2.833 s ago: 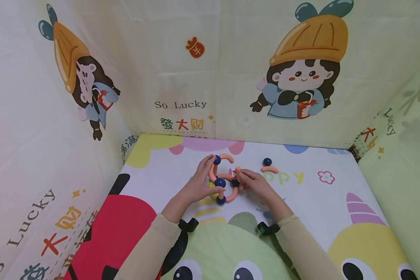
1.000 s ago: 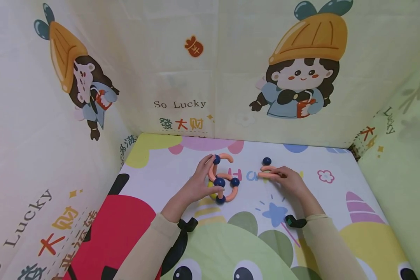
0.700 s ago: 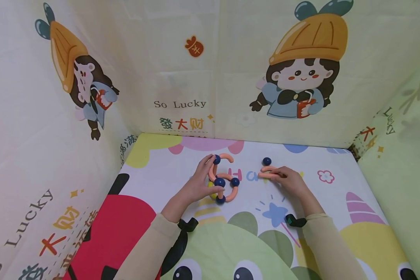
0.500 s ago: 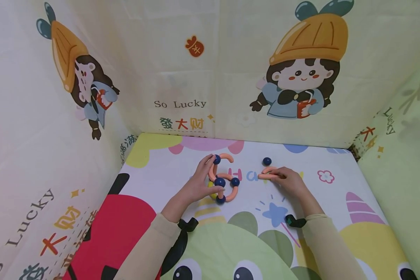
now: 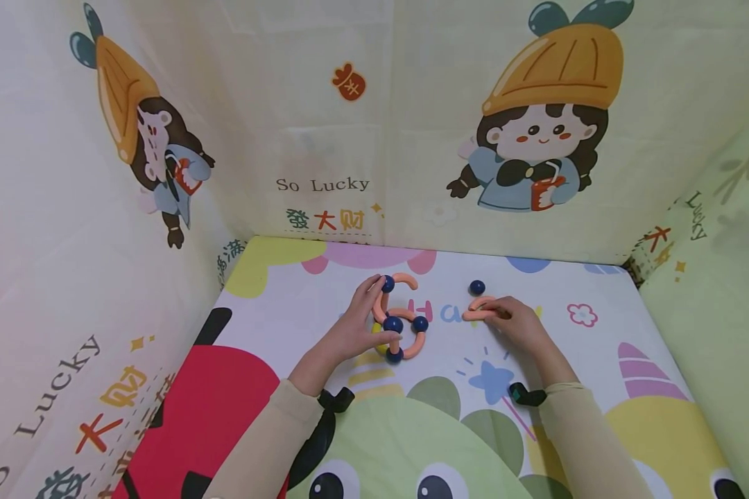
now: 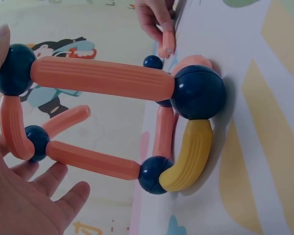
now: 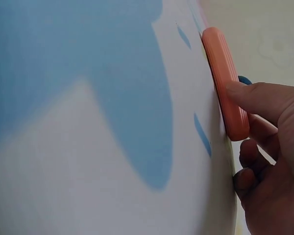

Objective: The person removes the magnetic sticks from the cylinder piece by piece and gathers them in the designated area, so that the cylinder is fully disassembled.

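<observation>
My left hand steadies a magnetic stick-and-ball frame, thumb on one dark blue ball and fingers behind. Salmon rods and one yellow curved rod join its balls. One salmon curved rod juts from the upper ball with a free end. To the right, my right hand pinches a salmon magnetic rod low over the table, thumb on its near face. A second curved salmon rod lies just behind it. A loose blue ball sits farther back.
The table wears a printed cartoon mat. A cream cloth with cartoon figures forms the back wall and both sides. Black straps with small devices are on both wrists.
My right hand has carried its rod away from the frame, rightward to the loose curved rod. In the last second it barely shifts. My left hand keeps its place on the frame.
</observation>
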Motion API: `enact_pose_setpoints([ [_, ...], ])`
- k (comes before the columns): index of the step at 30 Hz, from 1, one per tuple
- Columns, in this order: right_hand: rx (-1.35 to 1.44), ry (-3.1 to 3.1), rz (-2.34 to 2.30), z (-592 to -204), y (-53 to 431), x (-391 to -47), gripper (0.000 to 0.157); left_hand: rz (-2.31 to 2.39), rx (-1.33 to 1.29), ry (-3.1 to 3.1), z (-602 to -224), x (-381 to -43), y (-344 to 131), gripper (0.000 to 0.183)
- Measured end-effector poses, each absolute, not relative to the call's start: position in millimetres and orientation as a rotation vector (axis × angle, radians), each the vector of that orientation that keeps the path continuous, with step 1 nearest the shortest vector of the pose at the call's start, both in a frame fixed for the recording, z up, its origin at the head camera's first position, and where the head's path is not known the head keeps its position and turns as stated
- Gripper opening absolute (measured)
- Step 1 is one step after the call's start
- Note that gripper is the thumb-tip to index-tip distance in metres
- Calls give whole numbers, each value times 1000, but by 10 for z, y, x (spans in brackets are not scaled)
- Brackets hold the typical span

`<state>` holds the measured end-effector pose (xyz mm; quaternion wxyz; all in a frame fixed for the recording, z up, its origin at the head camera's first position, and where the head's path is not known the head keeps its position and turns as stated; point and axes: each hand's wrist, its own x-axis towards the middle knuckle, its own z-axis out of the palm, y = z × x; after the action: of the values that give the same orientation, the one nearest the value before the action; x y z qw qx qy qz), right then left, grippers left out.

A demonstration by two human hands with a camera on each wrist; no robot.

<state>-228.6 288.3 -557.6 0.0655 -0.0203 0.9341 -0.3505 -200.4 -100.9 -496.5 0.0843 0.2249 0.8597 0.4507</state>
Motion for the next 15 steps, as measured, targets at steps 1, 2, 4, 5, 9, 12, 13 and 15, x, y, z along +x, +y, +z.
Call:
enact_pose_setpoints([
  [1,-62,2821,-1056,-5574,2882,-2287,44,1341,671,2566,-4964,-2004,-1008,107],
  [2,-70,2826,-1056,-5567,2880,-2286,44,1337,669,2570,-4962,-2003,-1005,107],
  [4,-85,2839,-1058,-5556,2875,-2285,42,1331,666,2573,-4961,-2005,-1003,106],
  [5,-95,2845,-1063,-5544,2867,-2284,41,1331,666,2573,-4961,-2007,-1001,106],
  [9,-75,2829,-1124,-5492,2795,-2303,32,1342,668,2566,-4961,-2007,-1001,105],
  [12,-61,2826,-1123,-5417,2698,-2330,31,1353,671,2558,-4962,-2005,-1002,105],
  [13,-68,2832,-1114,-5385,2662,-2337,31,1355,672,2555,-4962,-2004,-1001,106],
  [15,-106,2851,-1099,-5317,2586,-2354,32,1354,677,2556,-4963,-2006,-997,105],
])
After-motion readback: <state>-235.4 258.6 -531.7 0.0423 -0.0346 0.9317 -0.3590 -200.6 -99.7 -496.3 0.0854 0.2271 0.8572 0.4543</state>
